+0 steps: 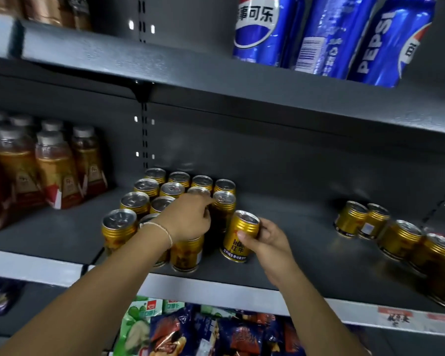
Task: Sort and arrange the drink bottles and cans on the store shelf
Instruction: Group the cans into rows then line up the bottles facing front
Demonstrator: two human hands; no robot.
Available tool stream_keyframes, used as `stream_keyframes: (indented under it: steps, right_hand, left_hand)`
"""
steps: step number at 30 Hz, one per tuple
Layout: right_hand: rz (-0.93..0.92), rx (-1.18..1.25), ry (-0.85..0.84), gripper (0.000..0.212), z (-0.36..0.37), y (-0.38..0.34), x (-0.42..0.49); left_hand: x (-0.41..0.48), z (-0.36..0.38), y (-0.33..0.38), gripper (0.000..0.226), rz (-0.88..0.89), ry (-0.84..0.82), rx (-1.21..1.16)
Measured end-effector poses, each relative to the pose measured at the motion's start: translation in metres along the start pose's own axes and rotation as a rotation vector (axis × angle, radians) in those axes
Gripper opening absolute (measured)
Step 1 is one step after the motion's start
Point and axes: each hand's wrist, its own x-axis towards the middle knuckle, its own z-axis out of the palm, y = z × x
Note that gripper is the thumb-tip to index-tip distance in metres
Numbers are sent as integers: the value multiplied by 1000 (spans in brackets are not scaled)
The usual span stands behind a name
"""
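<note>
A block of gold Red Bull cans (146,186) stands in rows on the grey middle shelf (293,227). My left hand (188,217) rests over the block's front right part; its index finger touches the rim of a can (224,197) and the other fingers curl loosely. My right hand (267,242) grips another gold can (238,237) just right of the block, tilted slightly, thumb on its label, base near the shelf. More gold cans (352,218) stand in a loose line at the shelf's right end.
Blue Pepsi cans (257,29) stand on the shelf above. Amber tea bottles (54,165) fill the middle shelf's left side. Snack bags (190,330) lie on the shelf below. Bare shelf stretches between the block and the right-hand cans.
</note>
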Motion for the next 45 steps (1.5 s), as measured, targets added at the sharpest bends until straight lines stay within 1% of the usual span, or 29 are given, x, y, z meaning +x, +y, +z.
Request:
stream_keyframes:
  steps: [1, 3, 7, 10, 12, 14, 16, 24, 30, 34, 36, 37, 40, 43, 45]
  right_hand:
    - [-19, -7, 17, 54, 7, 8, 2]
    - [-58, -47, 21, 58, 18, 20, 4]
    - [-163, -162, -30, 57, 32, 35, 10]
    - [-228, -254, -50, 56, 35, 42, 12]
    - [-275, -365, -6, 58, 34, 45, 11]
    - [-307, -485, 49, 64, 32, 47, 11]
    - [-327, -509, 50, 66, 31, 48, 11]
    - [-352, -524, 92, 57, 35, 49, 16]
    - [-363, -542, 115, 59, 34, 53, 18]
    - [-330, -453, 92, 56, 36, 48, 15]
    - [-304, -345, 154, 54, 36, 43, 9]
    - [-298, -288, 213, 48, 35, 40, 6]
    - [-328, -136, 371, 22, 28, 34, -1]
    - [-359, -134, 407, 17, 13, 28, -15]
    - [-363, -169, 412, 15, -6, 25, -24]
  left_hand:
    - [0, 3, -7, 30, -2, -17, 19]
    - [-1, 9, -16, 33, -4, -39, 39]
    - [-3, 19, -23, 44, 34, 11, 38]
    - [-4, 21, -24, 43, 66, 50, 50]
    - [-5, 21, -24, 42, 88, 67, 48]
    - [-6, 22, -23, 43, 94, 70, 42]
    - [-5, 22, -24, 44, 93, 68, 45]
    - [-3, 23, -24, 47, 91, 54, 69]
    - [-4, 22, -23, 46, 111, 59, 64]
    - [-4, 23, -23, 47, 93, 46, 53]
    - [-4, 22, -22, 46, 82, 30, 51]
    - [-3, 21, -22, 46, 76, 23, 50]
    - [-2, 15, -17, 45, 61, -14, 78]
    - [2, 11, -1, 41, 29, -32, 193]
    - [6, 17, 19, 41, 33, 23, 221]
